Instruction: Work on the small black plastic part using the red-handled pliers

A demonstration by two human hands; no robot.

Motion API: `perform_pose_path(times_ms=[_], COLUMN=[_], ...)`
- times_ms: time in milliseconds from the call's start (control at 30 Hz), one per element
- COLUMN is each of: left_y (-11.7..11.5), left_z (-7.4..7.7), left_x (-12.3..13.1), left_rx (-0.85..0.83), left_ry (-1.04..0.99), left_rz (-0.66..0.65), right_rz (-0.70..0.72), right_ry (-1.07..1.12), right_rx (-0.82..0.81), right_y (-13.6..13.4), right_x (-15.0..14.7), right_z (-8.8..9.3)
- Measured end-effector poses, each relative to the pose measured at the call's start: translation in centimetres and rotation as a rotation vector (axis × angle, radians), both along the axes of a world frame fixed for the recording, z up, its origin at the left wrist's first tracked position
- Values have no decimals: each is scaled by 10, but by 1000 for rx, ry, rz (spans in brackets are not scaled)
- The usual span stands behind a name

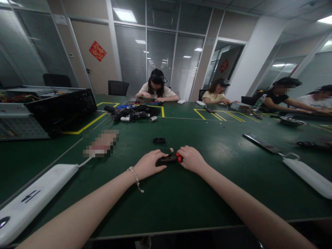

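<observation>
Low over the green table, my right hand is closed around the red handles of a pair of pliers. The dark jaws point left toward my left hand. Its thumb and fingers are closed on a small black piece at the jaw end; whether the jaws bite on it I cannot tell. A little beyond my hands lie a black plastic part and a small pale scrap.
A pile of black cables lies farther back. An open computer case stands at left. White power banks and a phone lie at the sides. Several people sit across the table.
</observation>
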State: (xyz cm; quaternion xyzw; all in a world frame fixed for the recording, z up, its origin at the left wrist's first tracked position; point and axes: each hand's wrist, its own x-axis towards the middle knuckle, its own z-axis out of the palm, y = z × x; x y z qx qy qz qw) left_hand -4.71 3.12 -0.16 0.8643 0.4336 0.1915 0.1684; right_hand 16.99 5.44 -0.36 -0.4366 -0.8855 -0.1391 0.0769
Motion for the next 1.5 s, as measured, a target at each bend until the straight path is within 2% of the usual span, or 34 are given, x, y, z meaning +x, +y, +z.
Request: perform_pose_path(times_ms=[1500], left_y=[3], left_z=[-5], left_x=[-1], left_rx=[48], left_ry=[-25], left_rz=[-33], right_rz=[3], right_ry=[5], right_rx=[18], right_y=[1], right_x=[1], right_z=[-2])
